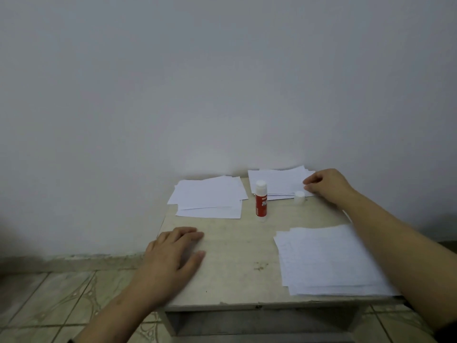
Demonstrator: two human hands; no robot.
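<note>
Right hand (326, 185) is out at the far right corner, fingers (312, 179) curled, thumb and forefinger pinching the right edge of the far paper stack (277, 181): thin white rectangular sheets, loosely fanned, lying right against the wall (222, 82). Left hand (173, 256) lies flat on the desk (235, 243), fingers slightly spread. A red glue stick (261, 199) stands upright mid-desk, its round white cap (299, 198) just beside the stack. A second pile (209, 196) sits far left, a third (326, 261) near right, reaching the front edge. The desk is pale, scuffed and stained, and bare through the centre. The wall is plain grey-white; the floor (49, 300) is patterned tile.
</note>
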